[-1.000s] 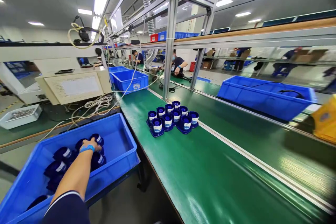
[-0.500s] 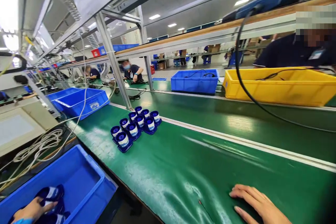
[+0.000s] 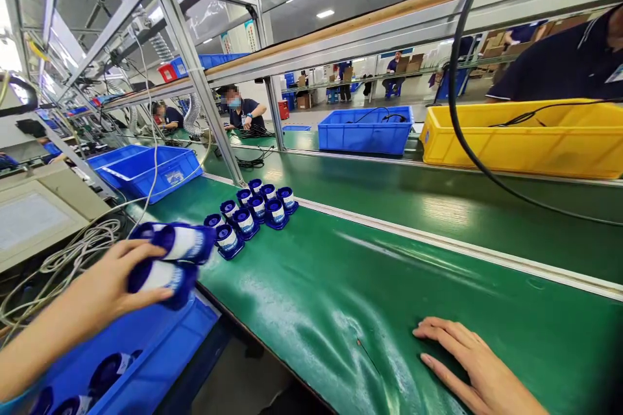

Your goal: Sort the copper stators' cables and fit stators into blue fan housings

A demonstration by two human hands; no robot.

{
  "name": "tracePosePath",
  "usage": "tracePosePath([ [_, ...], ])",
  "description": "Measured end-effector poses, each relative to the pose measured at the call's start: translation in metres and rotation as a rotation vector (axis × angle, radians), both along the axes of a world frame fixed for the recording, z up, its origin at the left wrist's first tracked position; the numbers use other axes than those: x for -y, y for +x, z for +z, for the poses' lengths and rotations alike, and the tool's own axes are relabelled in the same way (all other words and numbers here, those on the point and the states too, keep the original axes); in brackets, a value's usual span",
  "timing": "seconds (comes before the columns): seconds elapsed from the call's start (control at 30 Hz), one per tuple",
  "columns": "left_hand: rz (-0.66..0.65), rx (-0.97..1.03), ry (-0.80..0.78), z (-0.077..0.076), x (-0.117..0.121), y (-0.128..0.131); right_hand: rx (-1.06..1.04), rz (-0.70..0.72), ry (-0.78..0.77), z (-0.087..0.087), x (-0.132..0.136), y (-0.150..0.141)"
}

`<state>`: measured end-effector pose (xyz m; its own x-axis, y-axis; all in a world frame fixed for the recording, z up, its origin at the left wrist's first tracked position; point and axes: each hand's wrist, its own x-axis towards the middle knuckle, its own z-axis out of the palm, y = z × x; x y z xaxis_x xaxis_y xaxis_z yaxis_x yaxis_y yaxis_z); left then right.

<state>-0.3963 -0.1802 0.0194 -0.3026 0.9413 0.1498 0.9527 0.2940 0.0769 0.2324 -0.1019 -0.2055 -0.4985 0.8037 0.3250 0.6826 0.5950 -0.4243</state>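
Raised over the far end of the near blue bin, my left hand [image 3: 124,275] is closed on a few dark blue cup-shaped plastic parts [image 3: 182,243] with white labels, tilted on their sides. More such parts [image 3: 109,369] lie down in the near blue bin [image 3: 195,331]. Just beyond the held ones, a group of several matching blue parts [image 3: 246,220] stands upright in rows on the green bench mat [image 3: 311,272]. My right hand [image 3: 467,360] rests on the mat at the lower right, fingers apart, holding nothing.
Two blue bins [image 3: 160,172] stand at the far left, beside coiled white cables [image 3: 78,246]. Across the bench are another blue bin [image 3: 365,133] and a yellow bin [image 3: 525,142]. A metal post [image 3: 199,84] rises behind the group. A black cable [image 3: 455,97] hangs at right. Co-workers sit beyond.
My left hand has come up out of the near blue bin, moving right and forward with blue parts in its grip. My right hand stays nearly in place. The view has tilted slightly.
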Motion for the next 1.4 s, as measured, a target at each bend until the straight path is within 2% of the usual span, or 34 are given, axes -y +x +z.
tracePosePath([
  [0.07, -0.216, 0.067, -0.102, -0.004, -0.030, 0.062, 0.003, 0.004, -0.011, -0.002, -0.001, 0.001],
  [0.13, -0.339, 0.095, -0.229, -0.016, -0.057, 0.111, 0.010, 0.003, -0.039, -0.004, -0.001, 0.001],
  [0.2, -0.398, 0.070, -0.294, -0.034, -0.080, 0.141, 0.021, 0.006, -0.081, -0.003, 0.000, 0.001],
  [0.27, -0.421, 0.028, -0.311, -0.051, -0.099, 0.153, 0.028, 0.010, -0.130, 0.001, 0.001, 0.000],
  [0.4, -0.443, -0.039, -0.326, -0.072, -0.128, 0.151, 0.019, 0.007, -0.209, 0.008, 0.003, -0.002],
  [0.53, -0.442, -0.062, -0.334, -0.075, -0.145, 0.145, 0.016, 0.008, -0.255, 0.007, 0.003, -0.002],
  [0.63, -0.452, -0.020, -0.373, -0.065, -0.156, 0.140, 0.017, 0.015, -0.257, 0.006, 0.002, -0.002],
  [0.77, -0.497, 0.166, -0.506, -0.042, -0.173, 0.131, 0.012, 0.021, -0.242, 0.006, 0.003, -0.002],
  [0.87, -0.439, 0.306, -0.595, -0.026, -0.182, 0.125, 0.007, 0.024, -0.220, 0.006, 0.003, -0.002],
  [0.97, -0.402, 0.382, -0.628, -0.019, -0.187, 0.119, 0.004, 0.026, -0.174, 0.004, 0.002, -0.001],
  [1.13, -0.390, 0.345, -0.534, -0.029, -0.185, 0.107, 0.012, 0.030, -0.095, 0.002, 0.000, 0.000],
  [1.3, -0.395, 0.245, -0.394, -0.049, -0.167, 0.104, 0.049, 0.038, -0.057, -0.002, -0.001, 0.003],
  [1.4, -0.403, 0.155, -0.247, -0.055, -0.157, 0.100, 0.057, 0.036, -0.050, -0.002, -0.001, 0.003],
])
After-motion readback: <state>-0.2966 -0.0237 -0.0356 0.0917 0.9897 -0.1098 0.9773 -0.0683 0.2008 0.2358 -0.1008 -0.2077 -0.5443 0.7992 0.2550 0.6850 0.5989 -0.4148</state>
